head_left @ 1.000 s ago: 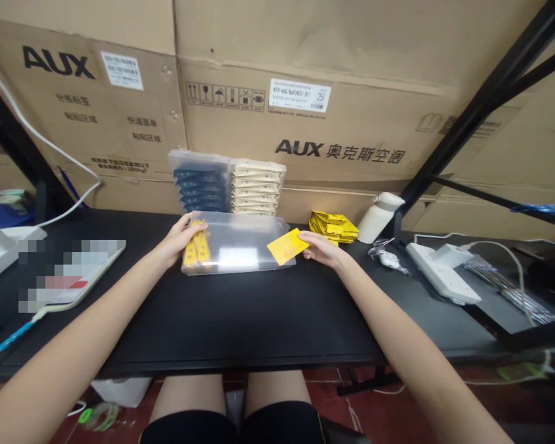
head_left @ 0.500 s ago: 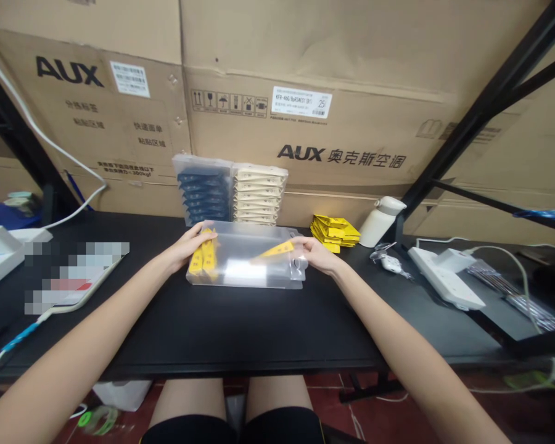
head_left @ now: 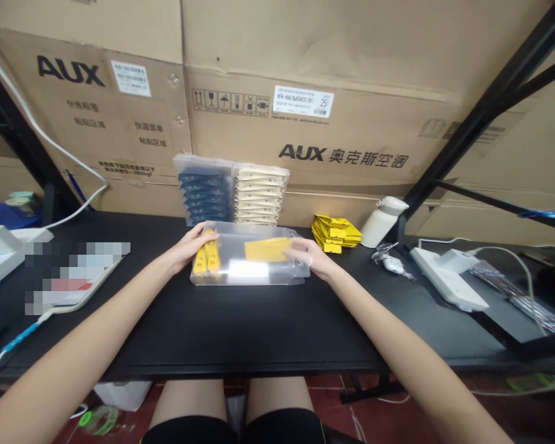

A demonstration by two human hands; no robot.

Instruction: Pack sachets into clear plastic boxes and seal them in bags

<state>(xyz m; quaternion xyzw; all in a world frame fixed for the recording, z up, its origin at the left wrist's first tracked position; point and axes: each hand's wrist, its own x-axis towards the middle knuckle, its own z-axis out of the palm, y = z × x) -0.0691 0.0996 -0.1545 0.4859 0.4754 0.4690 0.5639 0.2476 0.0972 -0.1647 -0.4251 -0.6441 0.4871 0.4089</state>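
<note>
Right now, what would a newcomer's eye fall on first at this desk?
Probably the clear box on the table, its left end in the left hand and the right hand at its right end, by a yellow packet inside. Behind it, blue packets and cream packets stand in clear cases. A yellow pile sits at right, beside the white bottle.

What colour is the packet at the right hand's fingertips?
The packet is yellow, seen through the clear box, best in the head view.
</note>
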